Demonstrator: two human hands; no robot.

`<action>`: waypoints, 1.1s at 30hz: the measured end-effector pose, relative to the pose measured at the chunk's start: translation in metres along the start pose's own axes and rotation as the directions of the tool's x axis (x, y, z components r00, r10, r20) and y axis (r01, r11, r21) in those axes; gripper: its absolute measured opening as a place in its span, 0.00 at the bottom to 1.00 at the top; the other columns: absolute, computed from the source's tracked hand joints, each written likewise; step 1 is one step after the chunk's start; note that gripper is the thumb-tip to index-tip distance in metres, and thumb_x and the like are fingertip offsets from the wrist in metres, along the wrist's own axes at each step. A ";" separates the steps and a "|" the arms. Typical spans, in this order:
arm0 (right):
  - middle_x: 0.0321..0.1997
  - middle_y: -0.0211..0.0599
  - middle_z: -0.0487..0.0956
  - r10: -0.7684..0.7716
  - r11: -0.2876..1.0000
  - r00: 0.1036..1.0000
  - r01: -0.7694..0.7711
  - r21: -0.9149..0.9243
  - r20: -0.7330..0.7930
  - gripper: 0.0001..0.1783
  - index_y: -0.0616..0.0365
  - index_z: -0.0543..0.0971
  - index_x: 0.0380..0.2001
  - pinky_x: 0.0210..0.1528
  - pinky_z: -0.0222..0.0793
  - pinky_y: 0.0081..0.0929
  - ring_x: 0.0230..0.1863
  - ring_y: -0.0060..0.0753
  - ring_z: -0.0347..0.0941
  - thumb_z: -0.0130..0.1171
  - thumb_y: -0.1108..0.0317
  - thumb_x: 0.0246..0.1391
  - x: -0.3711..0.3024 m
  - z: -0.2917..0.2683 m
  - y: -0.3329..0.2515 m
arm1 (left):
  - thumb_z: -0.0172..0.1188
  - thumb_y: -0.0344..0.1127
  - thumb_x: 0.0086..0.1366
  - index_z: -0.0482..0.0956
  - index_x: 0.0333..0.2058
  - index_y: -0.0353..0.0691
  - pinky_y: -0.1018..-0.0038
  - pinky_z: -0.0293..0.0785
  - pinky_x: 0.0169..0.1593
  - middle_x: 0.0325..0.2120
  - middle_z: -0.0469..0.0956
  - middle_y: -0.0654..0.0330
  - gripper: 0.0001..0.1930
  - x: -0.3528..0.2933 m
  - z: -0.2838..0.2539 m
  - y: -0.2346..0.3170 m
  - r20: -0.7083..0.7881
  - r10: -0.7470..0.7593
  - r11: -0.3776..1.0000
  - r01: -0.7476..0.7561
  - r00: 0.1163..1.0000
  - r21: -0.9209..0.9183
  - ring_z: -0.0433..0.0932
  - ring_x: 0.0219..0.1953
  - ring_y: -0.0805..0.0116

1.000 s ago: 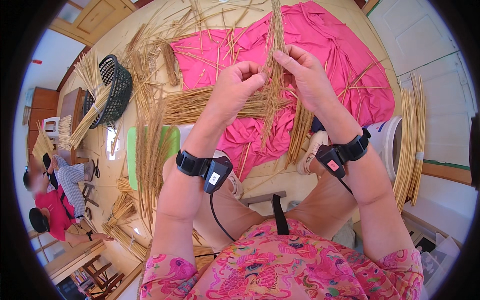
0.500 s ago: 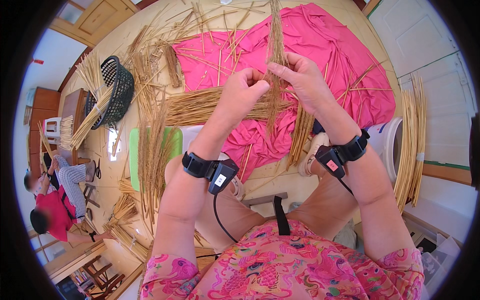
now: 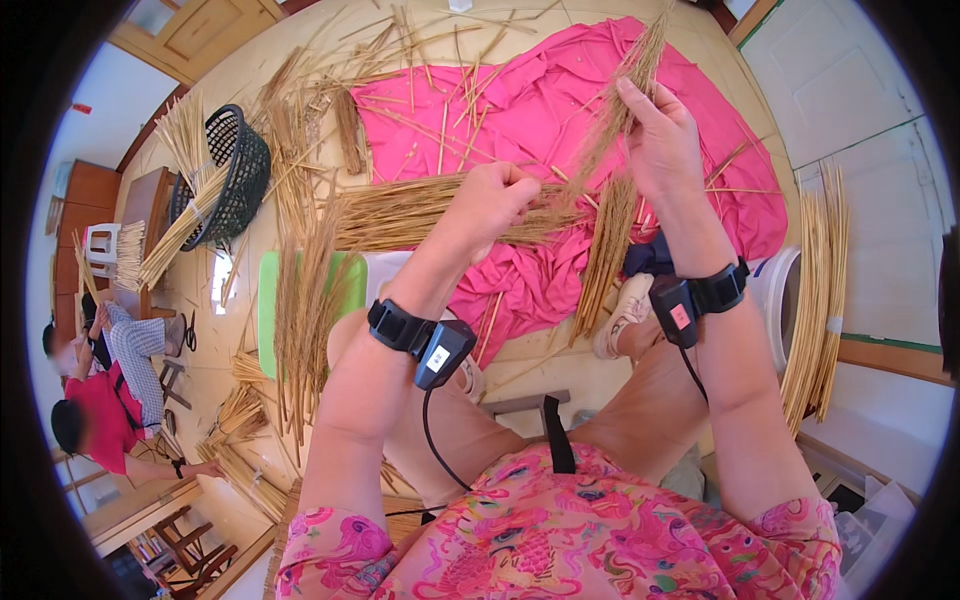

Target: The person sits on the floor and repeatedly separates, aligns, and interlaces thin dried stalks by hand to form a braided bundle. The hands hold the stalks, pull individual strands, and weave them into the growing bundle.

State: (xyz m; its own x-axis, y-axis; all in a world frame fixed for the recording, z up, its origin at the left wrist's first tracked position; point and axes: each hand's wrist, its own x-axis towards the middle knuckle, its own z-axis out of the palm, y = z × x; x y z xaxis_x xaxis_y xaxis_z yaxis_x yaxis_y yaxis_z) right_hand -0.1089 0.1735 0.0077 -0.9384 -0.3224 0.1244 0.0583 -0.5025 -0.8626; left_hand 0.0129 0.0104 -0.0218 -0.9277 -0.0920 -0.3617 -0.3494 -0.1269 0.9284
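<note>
Gripping a feathery grass bunch [image 3: 612, 120] between thumb and fingers, the right hand [image 3: 662, 145] has it up over the pink cloth [image 3: 540, 110], and the left hand [image 3: 490, 210] is curled near its lower wisps, can't tell if anything's inside. Looks partway to me: there's a tied bundle [image 3: 818, 290] by the white bucket [image 3: 777, 285], but a stalk pile [image 3: 410, 215] and loose stalks [image 3: 443, 135] lie about untied. Label-wise, both wrist units [image 3: 452, 345] have stickers, too tiny to read.
</note>
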 end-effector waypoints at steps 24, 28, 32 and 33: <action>0.31 0.27 0.78 0.223 0.969 0.969 -0.209 -0.134 0.104 0.09 0.58 0.77 0.37 0.28 0.66 0.13 0.28 0.13 0.72 0.61 0.68 0.54 -0.034 0.025 0.016 | 0.58 0.29 0.56 0.76 0.32 0.33 0.84 0.68 0.35 0.27 0.75 0.66 0.06 -0.004 0.003 0.019 -0.002 0.307 0.940 -0.304 0.952 -0.155 0.71 0.29 0.82; 0.33 0.27 0.78 0.237 0.967 0.961 -0.219 -0.135 0.142 0.10 0.60 0.76 0.39 0.35 0.70 0.15 0.31 0.15 0.73 0.60 0.71 0.54 -0.035 0.024 0.017 | 0.58 0.29 0.55 0.76 0.31 0.33 0.84 0.67 0.33 0.26 0.75 0.67 0.06 -0.003 0.003 0.019 -0.009 0.313 0.942 -0.312 0.950 -0.126 0.70 0.28 0.82; 0.33 0.27 0.78 0.248 0.964 0.959 -0.231 -0.131 0.136 0.09 0.60 0.76 0.39 0.35 0.70 0.16 0.31 0.15 0.73 0.60 0.72 0.54 -0.035 0.025 0.017 | 0.58 0.30 0.55 0.76 0.31 0.33 0.83 0.66 0.31 0.24 0.74 0.68 0.06 0.001 0.003 0.015 -0.022 0.371 0.928 -0.371 0.928 0.033 0.69 0.27 0.83; 0.32 0.28 0.78 0.232 0.967 0.964 -0.214 -0.137 0.130 0.08 0.61 0.77 0.37 0.33 0.68 0.15 0.30 0.15 0.72 0.60 0.72 0.54 -0.037 0.027 0.016 | 0.57 0.30 0.55 0.76 0.30 0.33 0.83 0.66 0.31 0.23 0.73 0.67 0.07 0.002 0.004 0.014 -0.034 0.383 0.922 -0.380 0.923 0.071 0.69 0.26 0.83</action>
State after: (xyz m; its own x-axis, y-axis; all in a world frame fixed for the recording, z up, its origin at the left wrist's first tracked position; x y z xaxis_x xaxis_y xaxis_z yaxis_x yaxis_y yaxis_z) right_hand -0.0643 0.1557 0.0024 -0.8468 -0.5317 -0.0162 0.2104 -0.3067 -0.9283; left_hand 0.0057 0.0124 -0.0091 -0.9858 -0.1666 0.0187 0.0211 -0.0121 0.9997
